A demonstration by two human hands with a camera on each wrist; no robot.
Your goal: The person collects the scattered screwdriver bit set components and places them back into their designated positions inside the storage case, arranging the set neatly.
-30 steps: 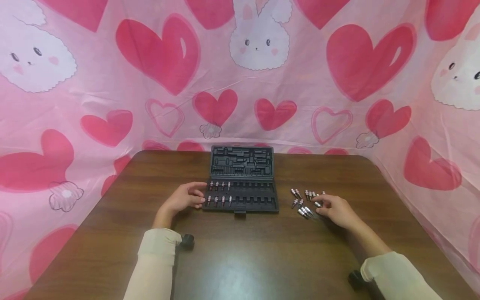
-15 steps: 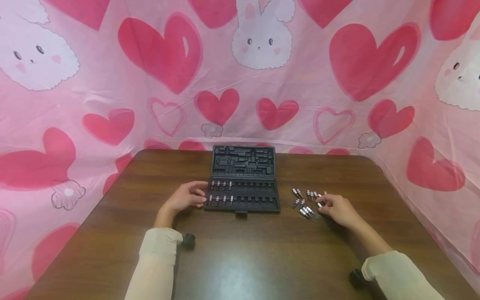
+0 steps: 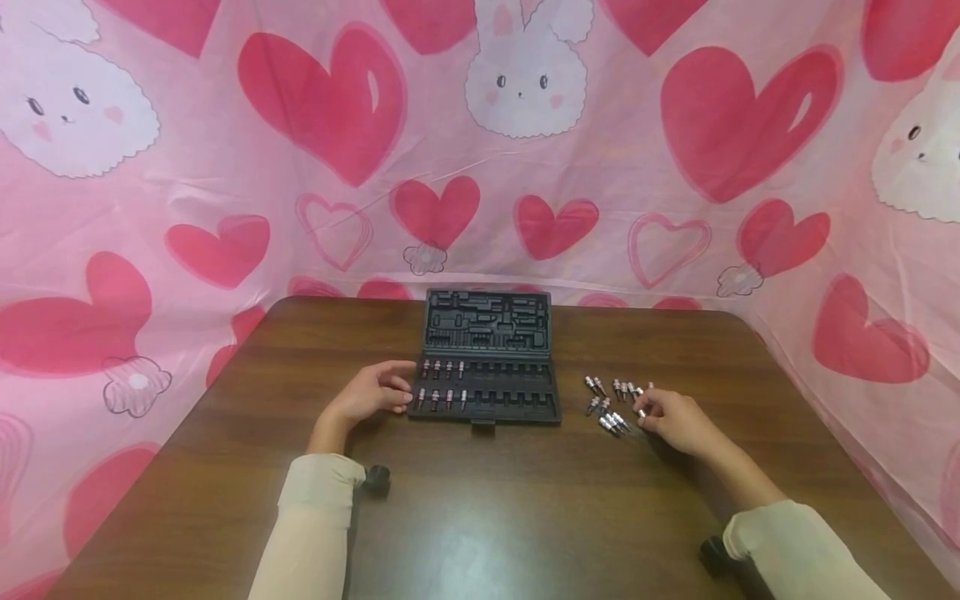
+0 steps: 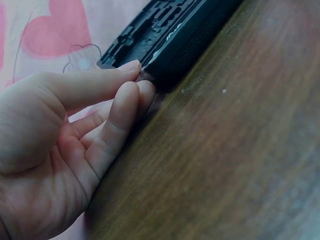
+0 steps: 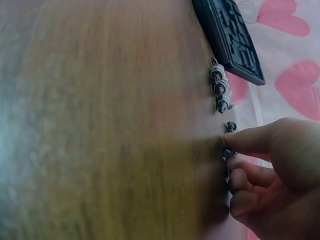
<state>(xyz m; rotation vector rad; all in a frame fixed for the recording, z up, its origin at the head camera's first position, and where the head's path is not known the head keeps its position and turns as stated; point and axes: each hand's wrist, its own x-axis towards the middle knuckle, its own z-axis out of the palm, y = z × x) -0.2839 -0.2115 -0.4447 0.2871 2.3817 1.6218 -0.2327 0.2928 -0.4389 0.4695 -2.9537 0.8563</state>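
Note:
An open black case [image 3: 517, 408] lies mid-table with two rows of bit sockets [image 3: 448, 398] in the left part of its tray. My left hand [image 3: 367, 392] is at the case's left edge, relaxed fingers touching its side. In the left wrist view, the left thumb [image 4: 131, 66] meets the rim near a corner. My right hand [image 3: 675, 418] pinches a small silver bit socket [image 5: 227, 152] between thumb and fingers, low over the table. Its fingers partly hide the socket. Beside this hand, several loose bit sockets [image 3: 613, 425] lie in small clusters right of the case.
The brown wooden table [image 3: 465, 500] is backed by a pink cloth [image 3: 480, 158] with hearts and rabbits. The case lid [image 3: 487, 321] leans back toward that cloth. Empty slots [image 3: 517, 398] fill the tray's right part. A dark camera mount sits at each wrist.
The right thumb and fingers have drawn together on a bit socket, which has tilted more upright. The left hand stays at the case edge. The head view has shifted slightly.

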